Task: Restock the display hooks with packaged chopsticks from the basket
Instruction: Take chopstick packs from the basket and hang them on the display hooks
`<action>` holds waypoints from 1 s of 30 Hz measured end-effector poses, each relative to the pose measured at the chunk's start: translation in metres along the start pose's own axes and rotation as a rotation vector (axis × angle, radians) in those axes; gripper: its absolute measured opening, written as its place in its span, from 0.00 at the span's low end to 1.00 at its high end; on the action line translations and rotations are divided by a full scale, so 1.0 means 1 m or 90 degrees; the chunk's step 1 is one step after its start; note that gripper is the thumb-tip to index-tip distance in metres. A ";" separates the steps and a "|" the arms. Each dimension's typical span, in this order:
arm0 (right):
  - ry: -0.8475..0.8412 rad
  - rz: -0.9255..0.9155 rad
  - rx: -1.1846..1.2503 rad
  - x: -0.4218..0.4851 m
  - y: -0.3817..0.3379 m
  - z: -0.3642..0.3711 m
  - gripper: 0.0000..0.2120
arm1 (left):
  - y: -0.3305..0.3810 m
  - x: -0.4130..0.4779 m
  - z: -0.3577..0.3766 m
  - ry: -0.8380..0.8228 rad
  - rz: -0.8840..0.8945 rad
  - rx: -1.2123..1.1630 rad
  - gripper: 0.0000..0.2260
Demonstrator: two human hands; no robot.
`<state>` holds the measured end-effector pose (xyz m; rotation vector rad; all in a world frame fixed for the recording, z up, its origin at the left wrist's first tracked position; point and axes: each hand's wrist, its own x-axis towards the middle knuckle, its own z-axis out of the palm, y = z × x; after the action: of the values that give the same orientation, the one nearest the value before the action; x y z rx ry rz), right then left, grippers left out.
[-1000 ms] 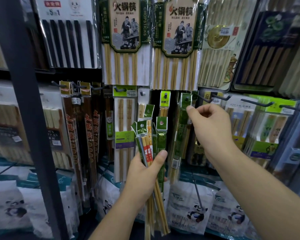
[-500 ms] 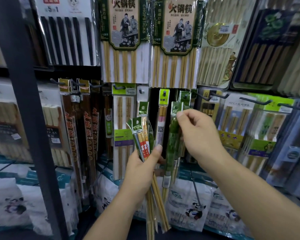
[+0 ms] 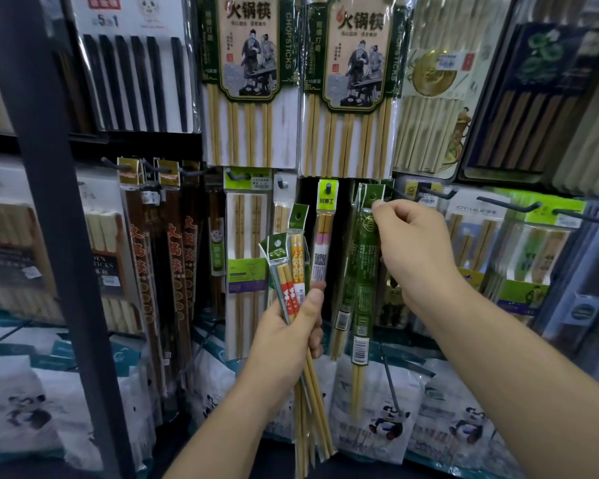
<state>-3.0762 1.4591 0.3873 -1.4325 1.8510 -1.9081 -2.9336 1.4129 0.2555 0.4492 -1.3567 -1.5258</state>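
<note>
The green pack (image 3: 360,271) of chopsticks hangs nearly upright, its long axis vertical and its header card with the punched hole uppermost. The right hand (image 3: 412,257) is the nearer one. Its fingers (image 3: 381,205) are curled and pinch the header's right edge just beside the hole, so the pack drops straight below them. A dark hook (image 3: 440,195) juts out just right of the green pack, level with its header. I judge the hole must be squared to a prong tip like that one. Whether a prong already passes through the hole I cannot tell. Left of the green pack and lower, the left hand (image 3: 287,337) grips a bundle of packs (image 3: 291,271), with the thumb clamped across them.
</note>
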 end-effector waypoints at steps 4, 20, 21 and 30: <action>0.009 -0.004 0.008 0.001 -0.002 0.000 0.21 | -0.001 0.000 -0.001 0.001 -0.008 -0.001 0.14; 0.048 -0.022 -0.043 -0.004 0.009 0.001 0.15 | 0.000 -0.001 -0.002 0.039 0.019 0.011 0.07; 0.058 -0.022 -0.049 -0.009 0.011 0.001 0.12 | 0.000 -0.002 -0.003 0.050 0.016 0.008 0.05; -0.105 -0.107 -0.065 -0.058 0.023 0.016 0.01 | 0.003 -0.006 -0.001 -0.003 -0.003 -0.024 0.11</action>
<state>-3.0450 1.4798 0.3350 -1.7702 1.8276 -1.7242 -2.9284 1.4179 0.2561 0.4250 -1.3289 -1.5545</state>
